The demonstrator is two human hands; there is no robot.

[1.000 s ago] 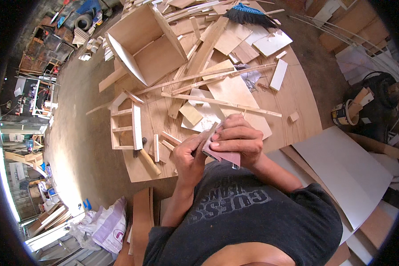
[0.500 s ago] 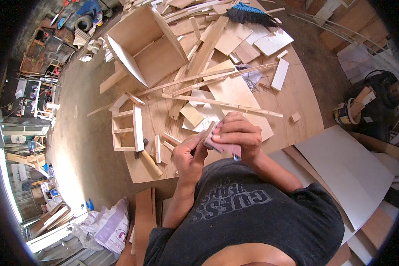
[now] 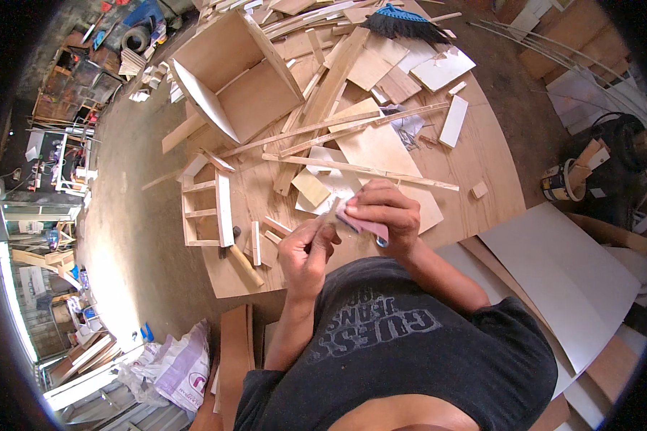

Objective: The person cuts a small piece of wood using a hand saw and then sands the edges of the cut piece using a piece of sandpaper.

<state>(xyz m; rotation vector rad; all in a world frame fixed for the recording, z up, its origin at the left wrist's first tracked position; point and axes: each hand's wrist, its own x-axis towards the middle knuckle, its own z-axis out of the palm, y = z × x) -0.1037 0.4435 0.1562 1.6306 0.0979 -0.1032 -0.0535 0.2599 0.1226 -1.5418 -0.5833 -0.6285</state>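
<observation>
My left hand (image 3: 305,251) is closed around a small strip of wood (image 3: 333,211), whose far end sticks up past the fingers. My right hand (image 3: 388,212) grips a folded pinkish sheet of sandpaper (image 3: 371,228) with a dark edge, held against or very close to the strip; exact contact is hard to make out. Both hands are raised in front of my chest, over the near edge of the plywood table (image 3: 482,194). To the left of my left hand lies a hammer (image 3: 246,267) with a wooden handle, beside short wood offcuts (image 3: 256,243).
Beyond the hands, long wooden strips (image 3: 359,171) and panel scraps cover the table. An open wooden box (image 3: 259,93) stands at the far left, with a small slatted frame (image 3: 223,208) nearer. A blue-topped brush (image 3: 402,23) lies at the back. Large sheets (image 3: 561,280) lean at the right.
The sandpaper has shifted and tilted against the wood strip, showing its dark edge differently. Both hands have moved slightly; the table's contents stay put.
</observation>
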